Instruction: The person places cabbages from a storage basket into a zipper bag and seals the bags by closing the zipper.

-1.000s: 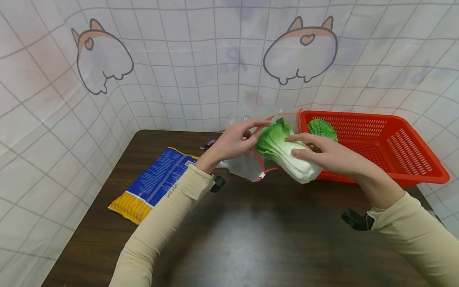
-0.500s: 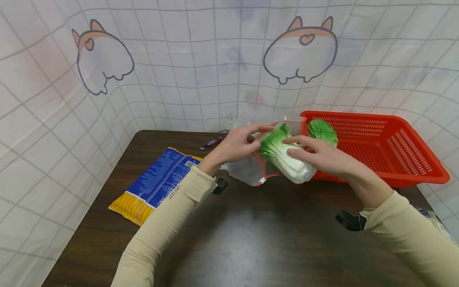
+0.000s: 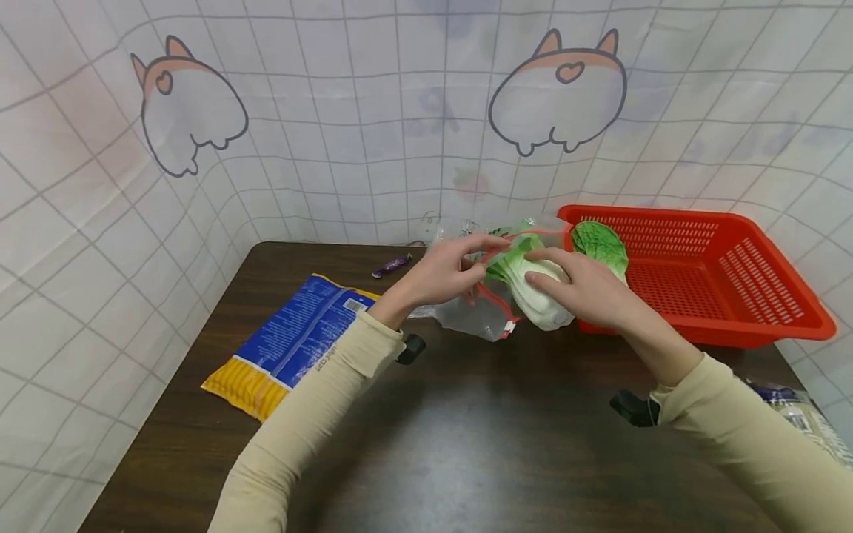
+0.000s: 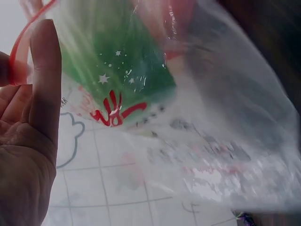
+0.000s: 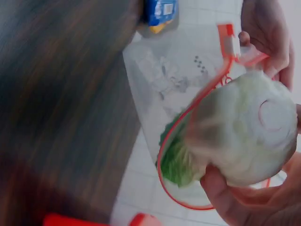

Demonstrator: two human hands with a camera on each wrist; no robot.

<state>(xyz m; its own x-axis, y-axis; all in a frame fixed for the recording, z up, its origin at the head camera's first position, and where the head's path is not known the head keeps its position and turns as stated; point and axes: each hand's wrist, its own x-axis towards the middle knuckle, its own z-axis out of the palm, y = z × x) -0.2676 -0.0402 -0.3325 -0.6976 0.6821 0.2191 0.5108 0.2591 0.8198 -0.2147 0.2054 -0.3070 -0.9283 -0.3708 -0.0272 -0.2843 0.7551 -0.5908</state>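
A bok choy-like cabbage [image 3: 536,300], green-leaved with a thick white base, sits leaf end first in the mouth of a clear zip bag [image 3: 469,318] with a red zip edge. My right hand [image 3: 589,292] grips its white base, the thumb and fingers round it in the right wrist view. My left hand [image 3: 443,274] pinches the bag's red edge between thumb and fingers. Through the plastic the leaves [image 4: 127,61] look green in the left wrist view, behind a printed red mark. The white butt [image 5: 277,121] remains outside the bag.
A red slotted basket [image 3: 786,326] stands at the right, with a green leafy vegetable [image 3: 603,244] at its left end. A blue and yellow packet [image 3: 300,333] and a small purple-wrapped item [image 3: 392,265] lie left. Another packet [image 3: 803,418] lies at the right edge.
My right hand has moved left with the cabbage, pushing its leaves deeper into the bag. The bag's zip slider has shifted right. My left hand keeps its pinch, moving slightly.
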